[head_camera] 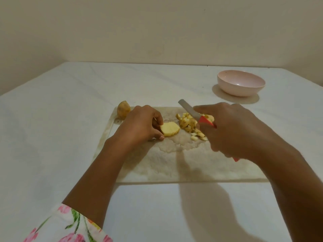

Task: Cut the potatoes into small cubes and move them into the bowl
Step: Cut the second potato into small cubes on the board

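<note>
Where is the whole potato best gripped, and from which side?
Grip the potato round its wide middle, coming from above with thumb and fingers on opposite sides. It sits at the far left corner of the board, seemingly on end with a narrower top, so the middle likely gives the firmest hold. The left hand is nearest, but it holds a slice.

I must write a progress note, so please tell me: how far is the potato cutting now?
Done: a pile of small cubes lies on the cutting board. In hand: the left hand holds a potato slice flat, and the right hand grips the knife, blade raised. Left: dice that slice, cut the brown potato piece at the board's far left corner, and fill the pink bowl, which looks empty.
</note>
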